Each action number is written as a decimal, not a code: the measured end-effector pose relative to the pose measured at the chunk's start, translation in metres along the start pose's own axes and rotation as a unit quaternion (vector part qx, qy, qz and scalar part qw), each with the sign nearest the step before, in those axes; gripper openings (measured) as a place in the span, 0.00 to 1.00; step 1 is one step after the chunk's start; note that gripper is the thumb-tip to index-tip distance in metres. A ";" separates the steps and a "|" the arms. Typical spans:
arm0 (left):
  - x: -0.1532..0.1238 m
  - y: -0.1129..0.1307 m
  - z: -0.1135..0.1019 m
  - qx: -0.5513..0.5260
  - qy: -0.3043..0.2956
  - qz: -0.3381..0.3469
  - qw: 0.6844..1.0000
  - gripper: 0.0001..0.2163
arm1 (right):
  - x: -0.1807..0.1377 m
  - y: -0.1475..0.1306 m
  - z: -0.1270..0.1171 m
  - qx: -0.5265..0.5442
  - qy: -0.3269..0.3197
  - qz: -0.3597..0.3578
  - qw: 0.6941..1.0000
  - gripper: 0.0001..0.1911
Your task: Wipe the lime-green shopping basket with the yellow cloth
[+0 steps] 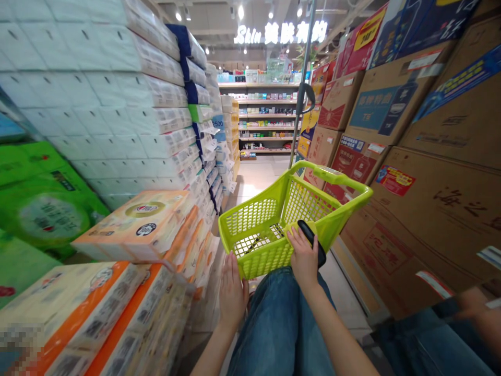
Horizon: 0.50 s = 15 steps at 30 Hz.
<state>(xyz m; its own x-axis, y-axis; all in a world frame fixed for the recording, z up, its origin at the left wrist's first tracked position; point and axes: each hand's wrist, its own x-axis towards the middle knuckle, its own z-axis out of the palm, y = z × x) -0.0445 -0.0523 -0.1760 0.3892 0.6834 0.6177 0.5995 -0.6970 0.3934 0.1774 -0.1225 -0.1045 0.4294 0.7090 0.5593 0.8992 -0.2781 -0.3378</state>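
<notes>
A lime green shopping cart (332, 180) stands empty in a shop aisle just in front of me. My right hand (304, 257) is wrapped round its black handle (313, 241) at the near rim. My left hand (231, 291) hangs lower left of the cart with fingers stretched out flat and nothing in them, close to the near corner of the basket. A knee in blue jeans (279, 324) shows below both hands.
Stacked tissue packs (117, 94) fill the left side, with orange-and-cream packs (136, 224) low down and green packs (35, 203) at far left. Brown cardboard boxes (430, 156) wall the right. Shelves (266, 117) stand at the aisle's far end.
</notes>
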 end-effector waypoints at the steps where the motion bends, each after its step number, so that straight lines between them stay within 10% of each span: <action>1: 0.000 0.001 0.000 0.003 0.004 0.001 1.000 0.36 | -0.005 -0.015 0.007 0.010 -0.003 -0.007 1.000 0.35; 8: -0.002 -0.003 0.000 0.058 0.007 0.016 0.998 0.35 | -0.045 -0.115 0.050 0.106 -0.043 -0.146 0.983 0.25; 15: -0.002 0.003 -0.003 0.054 -0.006 0.021 0.998 0.38 | -0.036 -0.086 0.034 0.113 -0.063 -0.216 0.968 0.26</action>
<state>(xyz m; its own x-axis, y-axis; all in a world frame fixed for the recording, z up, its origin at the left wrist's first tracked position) -0.0456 -0.0560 -0.1745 0.4239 0.6573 0.6232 0.6548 -0.6977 0.2906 0.0813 -0.1022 -0.1215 -0.0088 0.8044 0.5940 0.9450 0.2009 -0.2581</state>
